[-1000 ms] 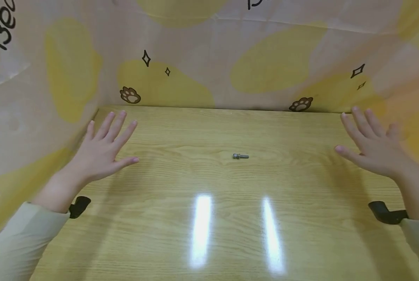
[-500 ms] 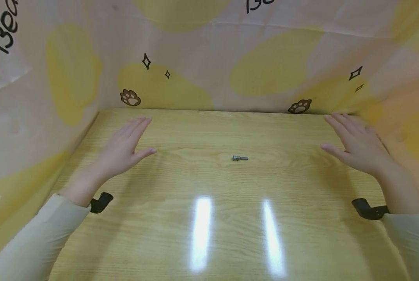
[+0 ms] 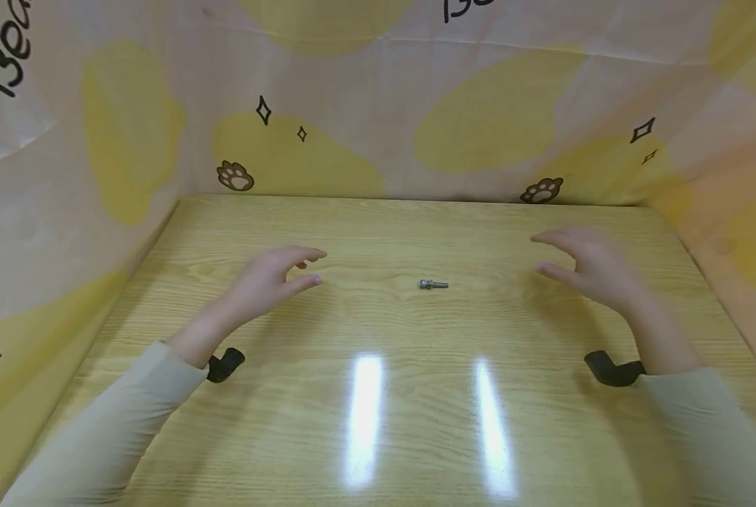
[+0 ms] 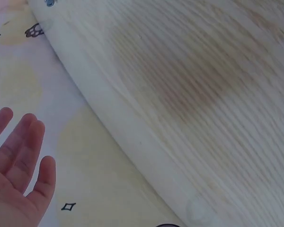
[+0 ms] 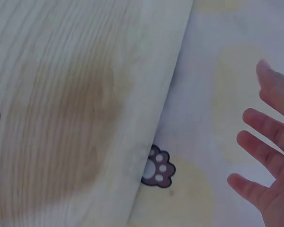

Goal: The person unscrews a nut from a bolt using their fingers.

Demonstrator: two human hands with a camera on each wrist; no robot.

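A small metal bolt [image 3: 433, 284] lies on its side on the wood-grain table [image 3: 410, 408], its wider head end to the left and a collar-like piece, perhaps a nut or washer, behind the head. To its left my left hand [image 3: 267, 282] hovers over the table, fingers loosely bent, thumb apart from them. My right hand [image 3: 596, 271] is in the air on the other side, thumb and fingers spread towards the bolt. Both palms look bare in the wrist views, where fingers of the left hand [image 4: 21, 170] and right hand [image 5: 274, 156] show.
A cloth with yellow patches and paw prints hangs as a back wall [image 3: 403, 98] along the table's far edge. More of it forms side walls at left [image 3: 48, 232] and right [image 3: 745, 260]. Black camera mounts [image 3: 226, 365] sit at the wrists.
Both hands have come inward from the table's sides towards the bolt. Their fingers, widely spread before, are now more bent. The bolt stays where it was.
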